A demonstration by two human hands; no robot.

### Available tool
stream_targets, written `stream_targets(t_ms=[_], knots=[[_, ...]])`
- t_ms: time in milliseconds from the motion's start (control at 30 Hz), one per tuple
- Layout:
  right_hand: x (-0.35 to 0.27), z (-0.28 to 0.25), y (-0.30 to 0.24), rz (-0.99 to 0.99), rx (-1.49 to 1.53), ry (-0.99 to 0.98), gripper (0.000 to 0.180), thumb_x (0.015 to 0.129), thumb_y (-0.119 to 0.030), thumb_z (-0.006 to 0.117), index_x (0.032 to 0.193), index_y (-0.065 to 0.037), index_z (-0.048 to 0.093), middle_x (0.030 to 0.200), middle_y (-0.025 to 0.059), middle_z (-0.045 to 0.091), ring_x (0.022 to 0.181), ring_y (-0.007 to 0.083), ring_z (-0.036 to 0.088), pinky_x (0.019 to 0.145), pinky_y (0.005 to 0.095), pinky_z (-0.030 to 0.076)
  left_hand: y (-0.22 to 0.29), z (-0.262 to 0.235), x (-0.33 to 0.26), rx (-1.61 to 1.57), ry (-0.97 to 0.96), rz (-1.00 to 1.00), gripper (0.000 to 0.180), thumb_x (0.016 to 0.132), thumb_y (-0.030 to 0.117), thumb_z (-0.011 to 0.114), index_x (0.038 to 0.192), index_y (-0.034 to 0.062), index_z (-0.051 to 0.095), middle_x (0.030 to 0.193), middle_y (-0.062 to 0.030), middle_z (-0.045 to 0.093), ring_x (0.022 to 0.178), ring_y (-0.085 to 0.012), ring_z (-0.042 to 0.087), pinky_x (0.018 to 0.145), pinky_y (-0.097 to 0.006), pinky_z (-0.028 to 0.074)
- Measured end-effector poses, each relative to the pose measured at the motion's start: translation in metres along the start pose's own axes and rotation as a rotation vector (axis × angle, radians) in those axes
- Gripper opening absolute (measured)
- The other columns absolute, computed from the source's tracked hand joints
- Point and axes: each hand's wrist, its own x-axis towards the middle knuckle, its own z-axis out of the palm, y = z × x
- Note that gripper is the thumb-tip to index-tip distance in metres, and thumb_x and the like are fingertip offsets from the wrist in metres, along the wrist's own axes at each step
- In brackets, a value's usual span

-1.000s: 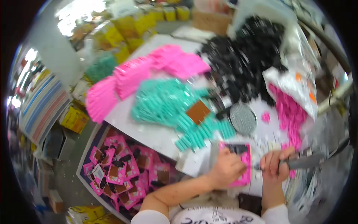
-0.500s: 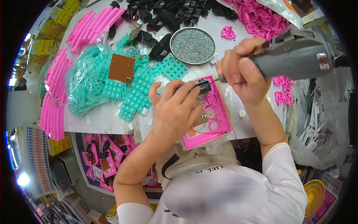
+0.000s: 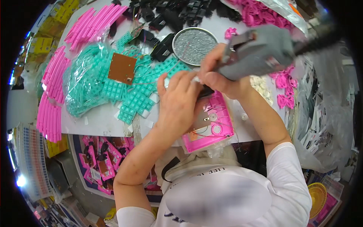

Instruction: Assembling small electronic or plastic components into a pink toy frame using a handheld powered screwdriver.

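Smooth, faintly glossy pink plastic is seen in the casing (image 3: 208, 142); matt grey plastic is shown by the power screwdriver (image 3: 261, 53) above and right of it. Beyond the casing, a rough, glinting metal surface is formed by the heaped screws (image 3: 194, 46). Left of the casing, shiny, crinkled clear film is presented by the bag (image 3: 83, 85), and a rubbery look by the teal keypads (image 3: 133, 103). Soft white cloth is recognised in the shirt (image 3: 285, 179) on the casing's near side.

Pink plastic housing (image 3: 222, 109), open side up, just right of frame centre; brown circuit board (image 3: 199, 122) and thin wires inside. Black part (image 3: 206, 92) at housing's upper end, partly covered by left hand (image 3: 178, 101). Grey power screwdriver (image 3: 261, 53) in right hand (image 3: 226, 81), upper right, slanting; tip hidden.
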Motion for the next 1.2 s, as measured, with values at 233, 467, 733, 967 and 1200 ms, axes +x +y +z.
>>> stream_targets(t_ms=[233, 467, 733, 967, 1200], knots=[[0.019, -0.103, -0.016, 0.206, 0.414, 0.378, 0.089, 0.092, -0.073, 0.056, 0.148, -0.004, 0.049, 0.122, 0.0126, 0.067, 0.116, 0.0232, 0.061, 0.097, 0.0512, 0.050, 0.012, -0.082, -0.035, -0.161, 0.060, -0.106, 0.036, 0.077, 0.004, 0.079, 0.111, 0.0029, 0.067, 0.124, -0.0181, 0.066, 0.110, -0.0369, 0.065, 0.097, -0.050, 0.052], [-0.027, -0.262, 0.040, 0.798, -1.379, 0.276, 0.044, 0.091, -0.041, 0.070, 0.118, -0.007, 0.073, 0.100, 0.0151, 0.076, 0.092, 0.0302, 0.073, 0.082, 0.0439, 0.056, 0.008, -0.222, -0.172, 0.481, -0.232, -0.592, 0.046, 0.082, 0.005, 0.069, 0.127, -0.0009, 0.059, 0.142, -0.0211, 0.056, 0.130, -0.0405, 0.053, 0.111, -0.046, 0.040], [-0.046, -0.265, 0.073, 0.436, -1.434, 0.389, 0.029, 0.090, -0.031, 0.072, 0.104, -0.005, 0.075, 0.096, 0.0192, 0.074, 0.091, 0.0382, 0.071, 0.080, 0.0462, 0.055, 0.027, -0.134, -0.131, -0.023, -0.233, -0.349, 0.042, 0.076, 0.008, 0.078, 0.117, 0.0039, 0.068, 0.124, -0.0147, 0.068, 0.113, -0.0353, 0.064, 0.097, -0.043, 0.049], [-0.106, -0.077, -0.044, 0.471, -0.686, 0.186, 0.006, 0.091, -0.006, 0.072, 0.094, -0.001, 0.073, 0.078, 0.0032, 0.066, 0.067, 0.0118, 0.062, 0.060, 0.0281, 0.047, 0.037, -0.034, -0.098, -0.092, -0.284, -0.031, 0.058, 0.074, 0.026, 0.084, 0.125, 0.0066, 0.063, 0.135, -0.0135, 0.058, 0.130, -0.0343, 0.053, 0.110, -0.057, 0.037], [-0.077, 0.020, -0.028, -0.084, -1.028, -0.273, 0.015, 0.078, -0.012, 0.078, 0.086, -0.008, 0.066, 0.080, 0.0052, 0.061, 0.078, 0.0253, 0.059, 0.069, 0.0377, 0.047, 0.019, -0.035, -0.086, -0.054, -0.434, 0.065, 0.064, 0.076, 0.035, 0.082, 0.129, 0.0052, 0.061, 0.139, -0.0139, 0.054, 0.135, -0.0335, 0.049, 0.115, -0.060, 0.029]])
